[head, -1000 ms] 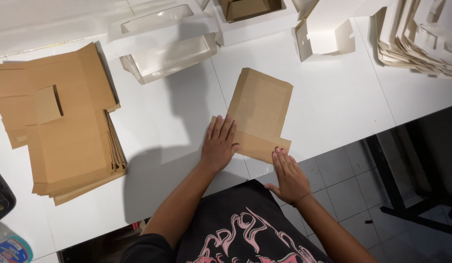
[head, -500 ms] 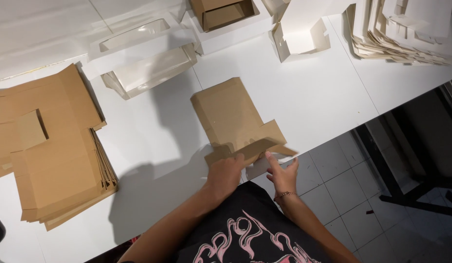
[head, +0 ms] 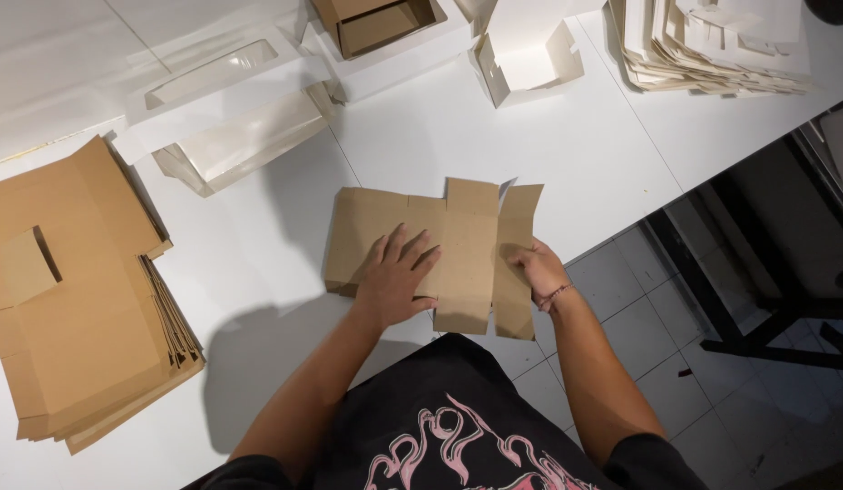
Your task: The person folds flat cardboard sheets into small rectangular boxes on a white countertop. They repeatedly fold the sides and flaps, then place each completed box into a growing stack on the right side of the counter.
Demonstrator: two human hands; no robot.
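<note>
The left hand (head: 396,277) lies flat, fingers spread, pressing down on a brown cardboard box blank (head: 440,247) that rests unfolded on the white table (head: 567,145) near its front edge; the right hand (head: 534,269) pinches the blank's right-hand flap between thumb and fingers — that flap hangs past the table edge, over the tiled floor (head: 712,381). Far to the left of the left hand sits a stack of flat brown blanks (head: 77,308), fanned slightly at its near corner; beyond both hands lie white window-lidded boxes (head: 226,109), and further back an assembled brown box (head: 378,20). Beyond the right hand stands a partly folded white box (head: 526,59); further right — a pile of flat white blanks (head: 712,45).
</note>
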